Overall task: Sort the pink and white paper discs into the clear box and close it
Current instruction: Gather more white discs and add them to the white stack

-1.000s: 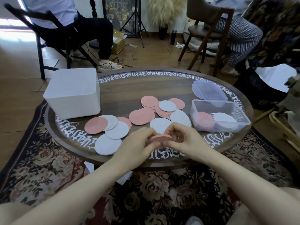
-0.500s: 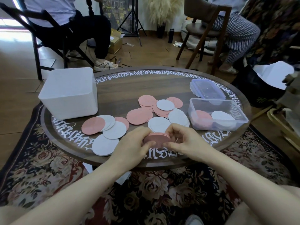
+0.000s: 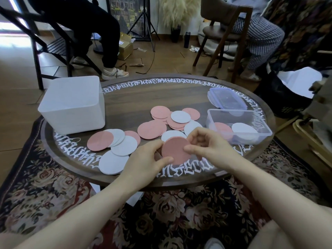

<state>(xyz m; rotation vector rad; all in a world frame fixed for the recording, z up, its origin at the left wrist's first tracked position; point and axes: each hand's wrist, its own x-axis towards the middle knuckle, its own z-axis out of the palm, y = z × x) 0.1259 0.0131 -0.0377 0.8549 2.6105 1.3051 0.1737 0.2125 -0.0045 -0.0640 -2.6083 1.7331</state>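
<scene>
While both hands grasp a pink round paper disc stack [image 3: 175,150] above the near table edge, sorting is midway.
Left hand [image 3: 145,159] and right hand [image 3: 206,144] pinch opposite edges; next, carry it to the clear rectangular plastic box [image 3: 239,129], pink side.

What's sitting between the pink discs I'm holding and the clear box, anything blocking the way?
Nothing visible blocks it. Both hands, left hand and right hand, hold the pink discs above the table, left of the clear box. The box is open, its lid lying behind it. Loose discs between lie flat.
</scene>
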